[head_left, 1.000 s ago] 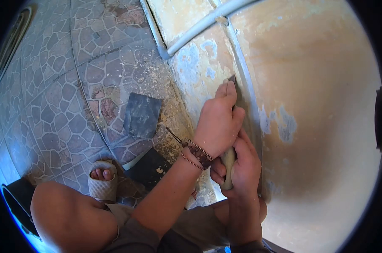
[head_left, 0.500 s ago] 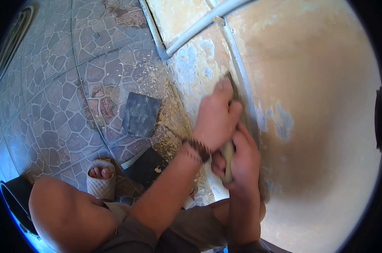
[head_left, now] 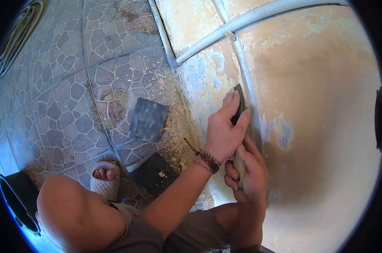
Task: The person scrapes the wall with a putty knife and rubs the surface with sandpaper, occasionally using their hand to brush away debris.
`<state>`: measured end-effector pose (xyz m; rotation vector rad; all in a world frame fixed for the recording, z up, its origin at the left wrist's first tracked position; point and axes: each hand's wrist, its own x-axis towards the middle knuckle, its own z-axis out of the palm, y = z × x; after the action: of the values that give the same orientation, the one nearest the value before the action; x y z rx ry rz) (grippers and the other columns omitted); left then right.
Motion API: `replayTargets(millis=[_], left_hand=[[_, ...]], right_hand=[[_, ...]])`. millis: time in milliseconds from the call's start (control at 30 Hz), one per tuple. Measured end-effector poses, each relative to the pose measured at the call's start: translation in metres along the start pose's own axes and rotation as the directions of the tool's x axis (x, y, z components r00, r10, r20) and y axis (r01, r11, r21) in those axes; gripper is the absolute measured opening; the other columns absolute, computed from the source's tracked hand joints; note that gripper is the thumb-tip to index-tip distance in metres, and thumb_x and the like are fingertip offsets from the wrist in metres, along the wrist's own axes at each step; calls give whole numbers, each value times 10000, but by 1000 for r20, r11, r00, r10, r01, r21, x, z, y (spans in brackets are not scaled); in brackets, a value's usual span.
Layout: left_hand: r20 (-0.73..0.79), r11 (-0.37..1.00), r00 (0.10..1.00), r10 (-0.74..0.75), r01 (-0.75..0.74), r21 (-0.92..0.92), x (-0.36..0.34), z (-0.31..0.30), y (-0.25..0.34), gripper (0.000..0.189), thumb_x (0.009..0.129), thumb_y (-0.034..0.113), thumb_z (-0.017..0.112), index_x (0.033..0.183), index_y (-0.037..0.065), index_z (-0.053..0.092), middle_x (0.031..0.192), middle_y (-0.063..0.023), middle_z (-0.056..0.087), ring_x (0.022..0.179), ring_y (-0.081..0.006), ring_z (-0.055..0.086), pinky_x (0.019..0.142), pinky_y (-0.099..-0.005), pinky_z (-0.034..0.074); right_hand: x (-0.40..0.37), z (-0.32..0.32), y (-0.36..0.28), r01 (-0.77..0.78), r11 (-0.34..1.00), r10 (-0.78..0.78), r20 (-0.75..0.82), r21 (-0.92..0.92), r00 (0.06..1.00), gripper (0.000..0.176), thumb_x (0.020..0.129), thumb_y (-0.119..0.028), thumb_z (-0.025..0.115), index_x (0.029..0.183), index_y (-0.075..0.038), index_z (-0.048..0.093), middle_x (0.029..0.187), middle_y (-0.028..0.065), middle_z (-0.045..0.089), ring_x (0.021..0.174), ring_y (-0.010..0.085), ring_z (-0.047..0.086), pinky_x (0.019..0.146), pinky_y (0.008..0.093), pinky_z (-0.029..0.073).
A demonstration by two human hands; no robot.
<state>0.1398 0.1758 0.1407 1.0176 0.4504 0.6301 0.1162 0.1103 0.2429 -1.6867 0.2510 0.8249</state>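
A scraping tool with a dark, narrow blade [head_left: 239,114] and a pale handle [head_left: 241,170] lies against the peeling wall [head_left: 205,99]. My right hand [head_left: 256,170] is closed round the handle. Higher up, my left hand [head_left: 225,130], with braided bracelets at its wrist, grips the blade between fingers and thumb. The blade's tip shows just past its fingertips, beside a raised whitish strip [head_left: 246,80]. Part of the blade is hidden by my left hand. Bare bluish patches show where the yellowish coating is gone.
A pale pipe [head_left: 258,19] crosses the wall above. Two dark sheets [head_left: 149,119] [head_left: 153,173] lie on the stone-patterned floor [head_left: 64,105] among flakes. A black bucket [head_left: 20,200] stands at lower left, a coiled hose [head_left: 20,38] at upper left. My sandalled foot [head_left: 105,179] is near the sheets.
The view has shifted, so most of the scene sits lower and to the right. Both hands keep their hold on the tool, and my left hand is less blurred.
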Motion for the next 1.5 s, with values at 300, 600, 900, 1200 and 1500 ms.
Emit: replayTargets(millis=[300,600,900,1200,1500], left_hand=[[111,997,993,-46,39,60,10,-13,0,532,846,122,559,1308,-74,384,1347,-258,409,1279,-255,388,996,-274,355],[137,976,967,-215,214,23,32,-27,20,527,837,94,528,1307,-86,374,1317,-247,453,1210,-214,458,970,-274,379],[54,997,997,50,-52,49,27,-12,2,532,835,80,536,1310,-91,367,1366,-277,369,1321,-256,312,1058,-291,269],[-190,943,954,-233,174,-284,6,-9,-15,600,797,191,692,1270,-81,443,1240,-246,515,1158,-272,512,947,-326,417],[195,552,731,-654,637,-538,31,-54,-35,253,891,276,598,936,28,577,746,-31,614,585,-119,582,564,-243,479]], right_hand=[[16,26,-4,48,999,-48,-65,0,997,457,912,-148,439,1359,-70,382,728,21,467,425,58,372,330,202,277],[18,35,-2,49,997,-44,-92,61,995,451,910,-157,448,1345,-54,384,706,22,462,405,54,358,313,198,270],[16,24,-6,45,999,-43,-89,20,995,452,903,-165,464,1336,-61,388,691,27,465,396,58,370,302,194,265],[32,-4,36,109,994,-109,-45,-3,993,397,929,-232,472,1274,-42,429,727,37,501,432,72,416,334,217,312],[66,11,61,71,971,-84,-51,-230,995,290,958,-269,429,1102,-29,505,681,16,475,515,75,449,391,232,361]])
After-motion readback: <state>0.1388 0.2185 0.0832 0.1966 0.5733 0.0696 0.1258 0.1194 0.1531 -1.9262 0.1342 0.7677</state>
